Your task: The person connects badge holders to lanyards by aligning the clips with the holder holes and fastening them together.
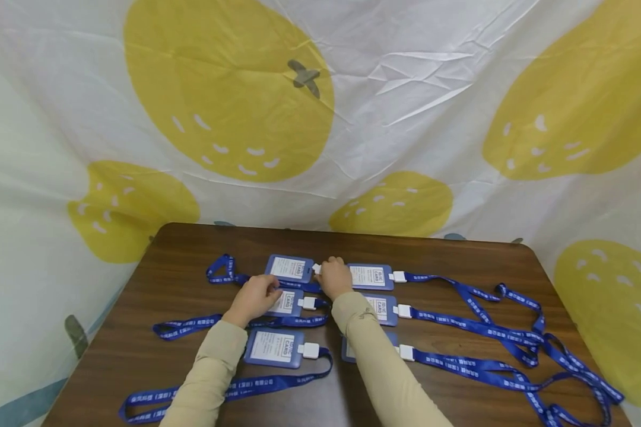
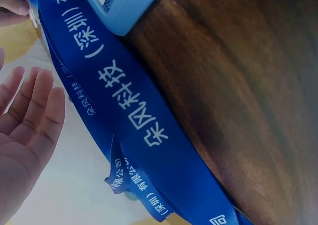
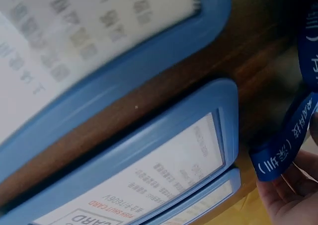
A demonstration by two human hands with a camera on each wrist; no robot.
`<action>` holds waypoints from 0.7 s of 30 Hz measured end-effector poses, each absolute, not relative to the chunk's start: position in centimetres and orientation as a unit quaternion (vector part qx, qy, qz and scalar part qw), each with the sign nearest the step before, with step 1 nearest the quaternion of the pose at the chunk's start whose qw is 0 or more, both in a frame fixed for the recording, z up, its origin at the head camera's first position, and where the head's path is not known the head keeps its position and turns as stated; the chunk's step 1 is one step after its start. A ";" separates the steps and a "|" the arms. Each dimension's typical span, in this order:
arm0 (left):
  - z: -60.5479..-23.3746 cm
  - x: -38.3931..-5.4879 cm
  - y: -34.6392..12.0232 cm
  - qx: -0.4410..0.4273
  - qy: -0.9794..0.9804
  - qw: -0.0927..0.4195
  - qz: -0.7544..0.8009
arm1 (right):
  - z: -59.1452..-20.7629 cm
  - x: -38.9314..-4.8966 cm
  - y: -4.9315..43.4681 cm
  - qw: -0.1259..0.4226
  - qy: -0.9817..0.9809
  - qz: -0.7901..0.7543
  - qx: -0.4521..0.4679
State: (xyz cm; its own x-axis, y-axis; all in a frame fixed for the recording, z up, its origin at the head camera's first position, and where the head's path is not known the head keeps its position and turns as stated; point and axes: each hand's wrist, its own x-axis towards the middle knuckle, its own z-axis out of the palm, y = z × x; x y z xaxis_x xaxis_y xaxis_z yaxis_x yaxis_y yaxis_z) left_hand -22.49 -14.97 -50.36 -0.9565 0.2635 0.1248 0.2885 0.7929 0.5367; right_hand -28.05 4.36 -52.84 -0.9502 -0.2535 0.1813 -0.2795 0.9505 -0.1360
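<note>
My right hand [image 1: 335,277] pinches the blue lanyard [image 3: 278,158] of the back-left badge holder [image 1: 288,268], close by its white clip [image 1: 317,269]. White printing runs along the strap. Over the middle-left badge holder [image 1: 285,302] hovers my left hand [image 1: 255,298], its fingers relaxed; in the left wrist view the fingers [image 2: 35,106] are loosely extended beside the lanyard [image 2: 134,106], with nothing held. That strap runs leftward in front of the back-left holder and ends in a small loop [image 1: 221,270]. Each blue-framed holder carries a white card.
A front-left badge holder [image 1: 273,348] lies with its lanyard folded into a long loop. On the right, a column of holders [image 1: 371,276] has lanyards [image 1: 475,320] spread and overlapping toward the table's right edge. Behind the brown table [image 1: 432,252] hangs a fruit-patterned cloth [image 1: 406,118].
</note>
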 end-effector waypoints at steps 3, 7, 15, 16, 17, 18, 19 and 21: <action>-50.3 -22.5 -15.1 -0.151 -0.946 0.025 -0.287 | -53.0 -28.2 4.1 0.083 -0.985 0.064 0.135; -50.3 -22.6 -15.2 -0.144 -0.948 0.028 -0.283 | -53.0 -28.1 4.0 0.096 -0.984 0.058 0.138; -50.3 -24.4 -14.5 -0.063 -0.956 0.095 -0.269 | -53.1 -27.9 4.6 0.110 -0.981 0.059 0.145; -50.3 -24.8 -14.4 -0.050 -0.957 0.101 -0.269 | -53.1 -27.9 4.7 0.111 -0.981 0.059 0.146; -50.3 -25.2 -14.4 -0.037 -0.957 0.104 -0.269 | -53.2 -27.9 4.7 0.113 -0.981 0.059 0.147; -50.4 -25.5 -14.3 -0.027 -0.958 0.104 -0.266 | -53.3 -27.9 4.7 0.114 -0.981 0.057 0.148; -50.5 -25.8 -14.2 -0.018 -0.959 0.102 -0.265 | -53.4 -27.9 4.7 0.114 -0.981 0.054 0.151; -50.8 -26.4 -14.1 -0.001 -0.961 0.091 -0.261 | -53.5 -27.9 4.8 0.112 -0.981 0.046 0.154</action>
